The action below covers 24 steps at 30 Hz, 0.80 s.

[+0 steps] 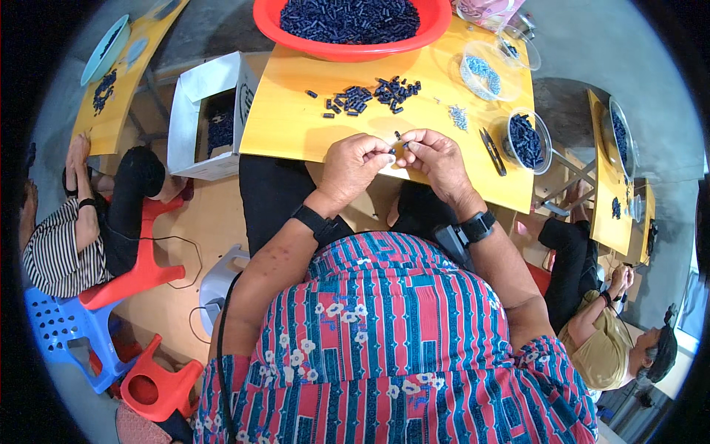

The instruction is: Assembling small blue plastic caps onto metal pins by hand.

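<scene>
Above the table's near edge, both hands meet with their fingertips close together. My left hand is closed in a pinch on a small dark cylindrical piece. Thumb and forefinger of my right hand are pinched beside it; a small dark bit shows at their tips, too small to name. Beyond the hands lies a loose pile of short black cylindrical pieces. Right of that pile is a little heap of tiny silvery-blue parts. A black tweezer-like tool rests to the right of my right hand.
At the table's far side stands a red basin full of black pieces. Clear tubs hold dark pieces and silvery-blue parts on the right. A white box sits left. Seated people work at side tables, with red stools nearby.
</scene>
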Each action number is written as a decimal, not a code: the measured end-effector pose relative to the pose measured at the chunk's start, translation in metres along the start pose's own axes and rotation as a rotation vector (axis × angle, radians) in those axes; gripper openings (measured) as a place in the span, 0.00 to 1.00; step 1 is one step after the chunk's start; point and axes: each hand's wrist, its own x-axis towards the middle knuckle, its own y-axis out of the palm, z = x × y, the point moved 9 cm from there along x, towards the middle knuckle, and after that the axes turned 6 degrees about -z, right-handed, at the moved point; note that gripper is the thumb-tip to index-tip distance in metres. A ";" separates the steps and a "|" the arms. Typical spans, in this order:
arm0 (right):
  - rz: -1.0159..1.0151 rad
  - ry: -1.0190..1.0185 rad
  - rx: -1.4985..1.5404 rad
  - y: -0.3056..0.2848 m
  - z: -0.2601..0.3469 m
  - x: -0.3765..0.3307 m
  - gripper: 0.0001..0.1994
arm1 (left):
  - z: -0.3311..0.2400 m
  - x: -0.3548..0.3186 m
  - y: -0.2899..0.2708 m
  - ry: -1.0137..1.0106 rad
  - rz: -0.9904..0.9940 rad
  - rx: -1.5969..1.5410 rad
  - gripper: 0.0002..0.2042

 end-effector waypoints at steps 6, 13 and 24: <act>0.006 -0.062 -0.113 0.003 -0.002 0.001 0.08 | -0.003 0.000 -0.002 0.012 -0.004 0.008 0.05; -0.009 -0.117 -0.184 0.009 0.009 -0.004 0.08 | -0.002 0.000 0.000 0.001 0.016 -0.008 0.05; -0.033 -0.157 -0.216 0.008 0.011 -0.006 0.08 | -0.006 0.001 -0.001 0.028 -0.007 0.021 0.05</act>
